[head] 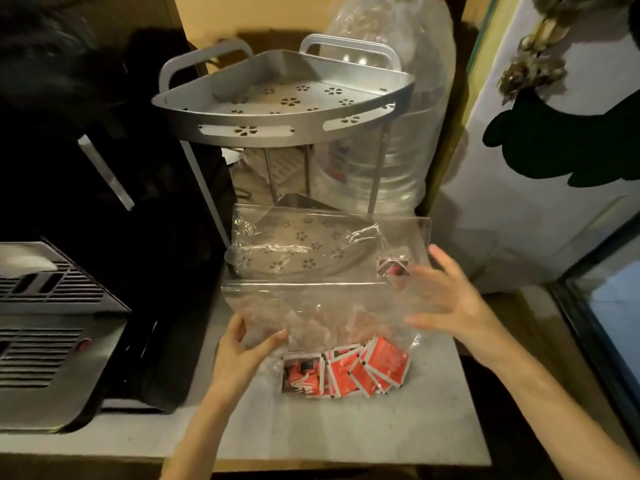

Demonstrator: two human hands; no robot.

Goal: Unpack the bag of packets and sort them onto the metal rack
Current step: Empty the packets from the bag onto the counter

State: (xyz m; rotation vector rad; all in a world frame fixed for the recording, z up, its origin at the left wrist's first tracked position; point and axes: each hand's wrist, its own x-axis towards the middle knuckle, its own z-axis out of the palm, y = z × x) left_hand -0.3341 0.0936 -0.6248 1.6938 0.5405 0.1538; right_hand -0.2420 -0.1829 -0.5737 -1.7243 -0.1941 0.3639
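A clear plastic bag [311,299] stands upright on the counter, its mouth open at the top. Several red and white packets [360,370] lie heaped in its bottom. One more packet [393,266] shows high up near the bag's right side. My left hand [242,348] pinches the bag's lower left side. My right hand [446,292] is blurred, fingers spread, at the bag's right edge. Behind the bag stands a two-tier metal corner rack [277,129] with flower-shaped holes; its lower shelf [301,237] is seen through the plastic.
A large clear water bottle [391,140] stands behind the rack on the right. A silver and black appliance [52,323] fills the counter's left side. A white panel with dark shapes [554,133] is on the right. The grey counter [346,431] ends near me.
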